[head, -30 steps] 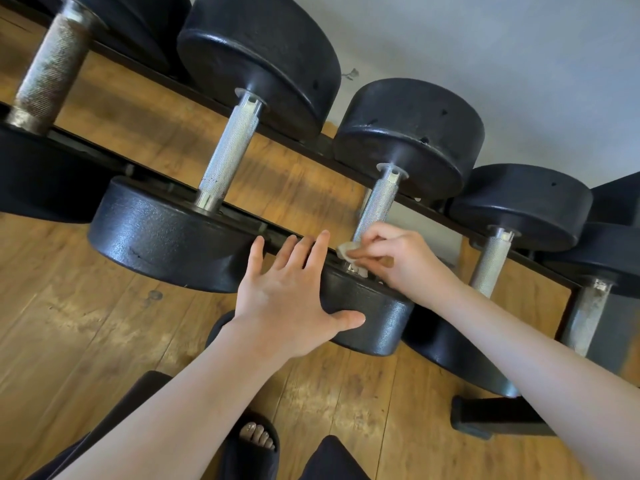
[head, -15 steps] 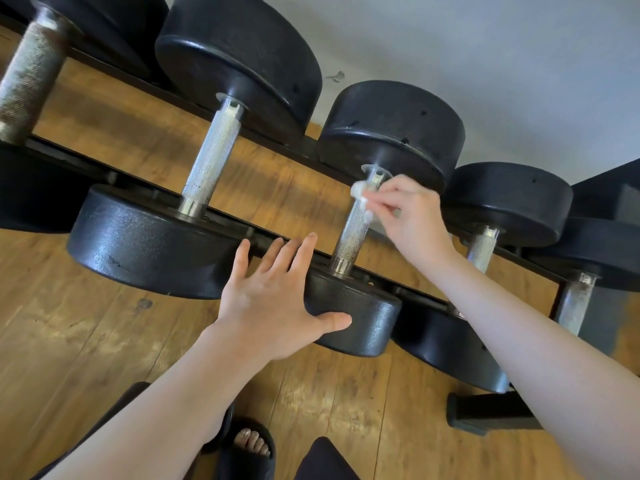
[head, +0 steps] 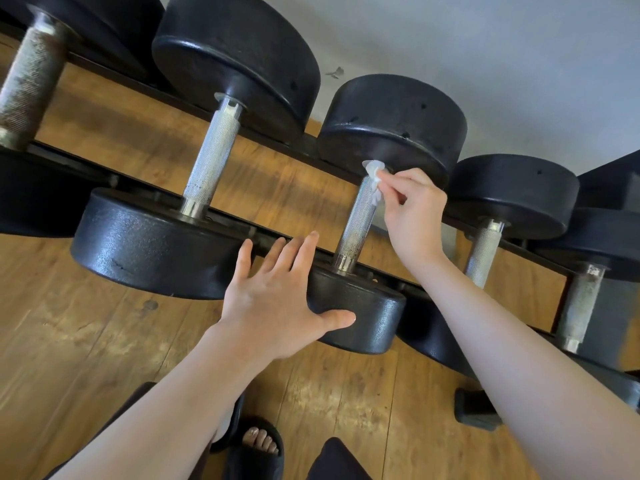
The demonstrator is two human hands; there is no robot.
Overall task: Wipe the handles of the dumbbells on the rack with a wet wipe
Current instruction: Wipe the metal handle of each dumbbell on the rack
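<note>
Black dumbbells with knurled metal handles lie side by side on a black rack [head: 266, 239]. My right hand [head: 412, 209] pinches a small white wet wipe [head: 374, 178] against the far end of the middle dumbbell's handle [head: 356, 223], just below its far head. My left hand [head: 277, 299] rests flat with fingers spread on that dumbbell's near head [head: 360, 313], thumb against its side. A larger dumbbell's handle [head: 213, 154] is to the left, and a rusty handle [head: 29, 81] lies at the far left.
Smaller dumbbells [head: 483, 254] continue to the right, with another rusty handle [head: 580, 306] at the rack's end. A grey wall [head: 485, 57] stands behind the rack. Wooden floor [head: 69, 341] lies below, with my sandalled foot [head: 259, 441] near the bottom edge.
My right hand slid the wipe along the middle handle from its near end up to its far end. My left hand stayed on the near head.
</note>
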